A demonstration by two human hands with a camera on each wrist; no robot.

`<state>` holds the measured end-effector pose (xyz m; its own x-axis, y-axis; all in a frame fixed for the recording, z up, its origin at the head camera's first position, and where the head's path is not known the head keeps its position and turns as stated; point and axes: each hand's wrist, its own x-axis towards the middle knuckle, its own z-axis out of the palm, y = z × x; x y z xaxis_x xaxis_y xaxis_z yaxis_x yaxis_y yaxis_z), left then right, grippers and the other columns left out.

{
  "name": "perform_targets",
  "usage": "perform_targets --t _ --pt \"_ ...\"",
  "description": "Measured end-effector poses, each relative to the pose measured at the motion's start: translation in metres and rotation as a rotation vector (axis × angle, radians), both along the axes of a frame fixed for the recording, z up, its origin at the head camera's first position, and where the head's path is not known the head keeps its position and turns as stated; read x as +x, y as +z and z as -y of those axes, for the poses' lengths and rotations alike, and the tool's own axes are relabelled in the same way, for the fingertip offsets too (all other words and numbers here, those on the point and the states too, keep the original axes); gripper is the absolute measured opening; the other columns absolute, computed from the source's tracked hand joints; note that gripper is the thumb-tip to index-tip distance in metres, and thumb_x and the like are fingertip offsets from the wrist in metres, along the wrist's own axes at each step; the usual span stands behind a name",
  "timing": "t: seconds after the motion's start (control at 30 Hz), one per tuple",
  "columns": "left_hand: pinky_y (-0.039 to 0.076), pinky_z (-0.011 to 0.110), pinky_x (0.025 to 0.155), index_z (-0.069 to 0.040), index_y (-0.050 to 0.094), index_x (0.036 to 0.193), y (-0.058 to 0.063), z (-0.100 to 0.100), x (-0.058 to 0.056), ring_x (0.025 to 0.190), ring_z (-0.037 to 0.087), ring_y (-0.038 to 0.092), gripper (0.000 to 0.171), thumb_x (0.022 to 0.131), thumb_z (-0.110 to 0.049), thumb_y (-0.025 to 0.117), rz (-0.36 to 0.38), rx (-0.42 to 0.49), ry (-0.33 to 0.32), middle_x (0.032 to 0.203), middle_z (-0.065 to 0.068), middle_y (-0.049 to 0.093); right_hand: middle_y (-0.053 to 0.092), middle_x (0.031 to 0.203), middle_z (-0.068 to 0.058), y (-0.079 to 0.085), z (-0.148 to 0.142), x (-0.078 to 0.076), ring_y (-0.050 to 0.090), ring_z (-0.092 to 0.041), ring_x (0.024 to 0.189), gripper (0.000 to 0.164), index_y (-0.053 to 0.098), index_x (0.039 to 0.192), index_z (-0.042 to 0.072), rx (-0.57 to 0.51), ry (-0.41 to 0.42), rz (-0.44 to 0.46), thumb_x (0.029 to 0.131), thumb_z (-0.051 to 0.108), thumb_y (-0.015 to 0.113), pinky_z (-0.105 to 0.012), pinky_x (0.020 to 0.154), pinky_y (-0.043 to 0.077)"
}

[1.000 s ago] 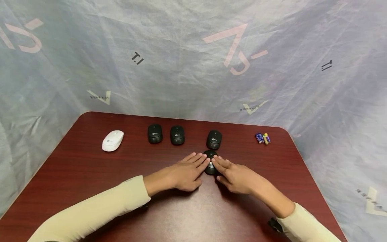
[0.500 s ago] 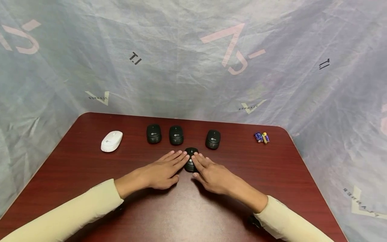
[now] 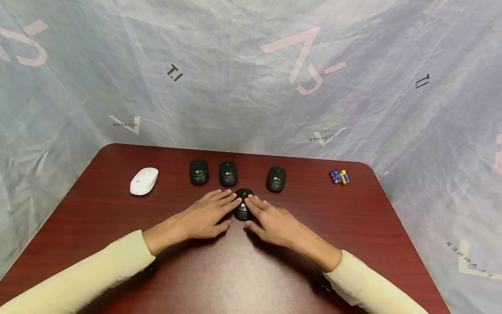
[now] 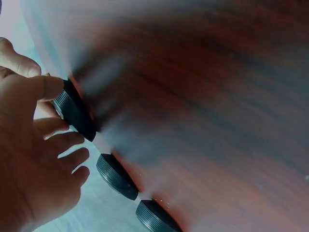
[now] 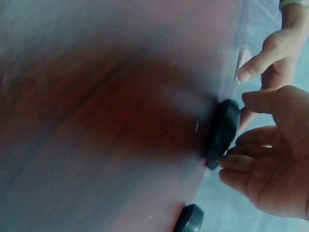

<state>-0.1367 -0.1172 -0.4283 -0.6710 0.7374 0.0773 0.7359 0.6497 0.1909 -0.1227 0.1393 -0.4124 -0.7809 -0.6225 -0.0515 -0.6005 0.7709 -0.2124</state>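
Note:
A black computer mouse (image 3: pixel 243 214) lies near the middle of the table, between my two hands. The fingertips of my left hand (image 3: pixel 205 218) touch its left side, with the fingers stretched out. From the other side my right hand (image 3: pixel 276 225) rests straight fingers on its top and right edge. Part of the mouse is covered by these fingers. The left wrist view has the black mouse (image 4: pixel 75 113) beside my left hand (image 4: pixel 38 164). In the right wrist view the ridged side of the mouse (image 5: pixel 224 128) faces the camera, close to my right hand (image 5: pixel 275 169).
Behind my hands stand more black mice: a left one (image 3: pixel 198 172), one beside it (image 3: pixel 228 173) and one farther right (image 3: pixel 276 179). A white mouse (image 3: pixel 144 181) lies at the far left. Small batteries (image 3: pixel 339 177) lie at the back right. A grey cloth (image 3: pixel 235 87) hangs behind the table.
Both hands have slid the black mouse leftward across the table, away from the spot in front of the right-hand black mouse. Over the last half second it shifts only slightly.

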Motion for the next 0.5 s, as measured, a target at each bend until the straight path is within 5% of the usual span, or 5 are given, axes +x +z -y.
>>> perform_targets --t 0.13,0.33,0.5 --pt "0.045 0.055 0.121 -0.004 0.057 0.146 0.000 -0.006 -0.009 0.141 0.035 0.055 0.063 0.095 -0.038 0.071 -0.020 0.087 0.067 0.148 0.018 0.061 0.046 0.163 -0.012 0.002 -0.010 -0.012 0.052 -0.027 0.145 0.071 0.045 0.157 0.010 -0.066 -0.018 -0.036 0.100 0.045 0.068 -0.051 0.104 0.060" --pt "0.050 0.049 0.118 -0.006 0.050 0.153 -0.002 -0.014 -0.020 0.140 0.030 0.056 0.082 0.090 -0.053 0.077 0.140 0.108 0.172 0.155 0.014 0.054 0.043 0.164 -0.013 -0.002 -0.021 -0.030 0.050 -0.025 0.147 0.077 0.041 0.160 0.011 -0.091 0.039 0.040 0.097 0.043 0.074 -0.046 0.115 0.054" --pt "0.052 0.049 0.117 -0.005 0.053 0.150 -0.007 -0.017 -0.024 0.138 0.031 0.057 0.081 0.088 -0.047 0.082 0.191 0.142 0.178 0.152 0.016 0.056 0.040 0.166 -0.012 -0.006 -0.023 -0.036 0.051 -0.026 0.145 0.075 0.039 0.160 0.010 -0.092 0.118 0.097 0.099 0.038 0.073 -0.042 0.118 0.051"
